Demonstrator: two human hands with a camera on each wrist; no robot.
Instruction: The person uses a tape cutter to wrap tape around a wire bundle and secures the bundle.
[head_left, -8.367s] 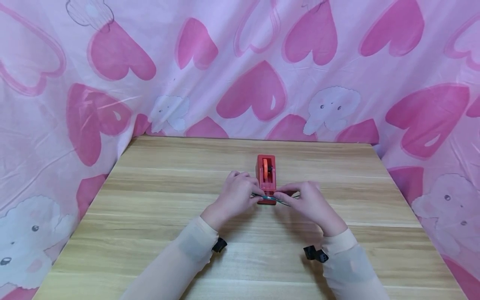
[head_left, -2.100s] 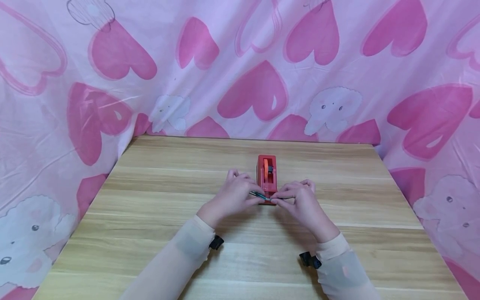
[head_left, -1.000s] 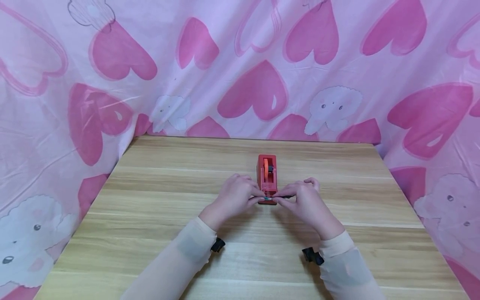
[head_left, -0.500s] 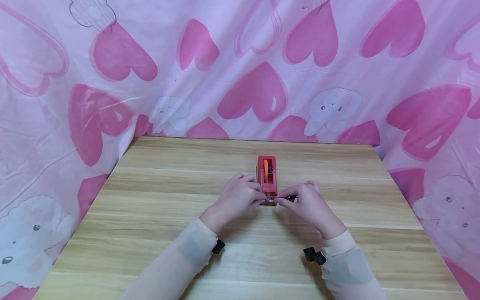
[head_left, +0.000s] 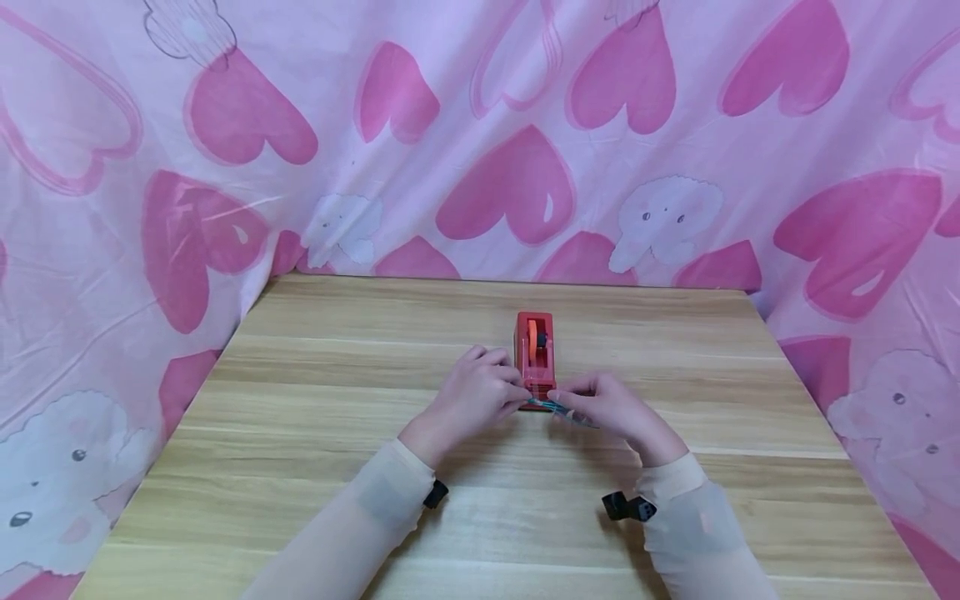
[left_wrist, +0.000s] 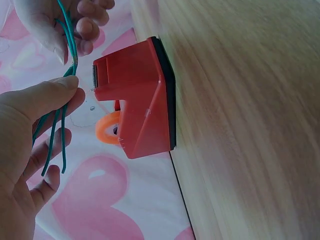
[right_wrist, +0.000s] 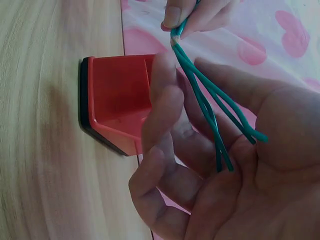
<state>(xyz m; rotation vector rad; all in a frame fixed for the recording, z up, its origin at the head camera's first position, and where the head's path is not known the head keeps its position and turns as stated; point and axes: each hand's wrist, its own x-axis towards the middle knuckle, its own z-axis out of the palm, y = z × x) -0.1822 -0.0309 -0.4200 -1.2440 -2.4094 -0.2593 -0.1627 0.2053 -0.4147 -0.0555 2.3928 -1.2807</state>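
Note:
A bundle of thin green wires [left_wrist: 71,37] is held up in front of a red tape dispenser [head_left: 535,358]. My left hand [head_left: 472,400] pinches it between thumb and forefinger near its middle, several wire ends splaying below the pinch. Right beside that grip, a pale, shiny band [right_wrist: 175,40] shows where the strands come together. The bundle's other half fans out in front of the palm of my right hand [right_wrist: 270,130]. That hand's fingers bend loosely, with thumb and fingertips apart around the strands. The dispenser has a toothed cutter [left_wrist: 95,76] and an orange roll core [left_wrist: 107,128].
The dispenser stands on a wood-grain table [head_left: 337,350], its cutter end toward me. Pink heart-patterned cloth [head_left: 502,183] hangs behind the table and along both sides. Black camera mounts [head_left: 628,506] sit at both wrists.
My right hand has loosened its pinch on the bundle, and the strands on that side now angle down below its fingers. The left hand keeps its hold; the dispenser stays put.

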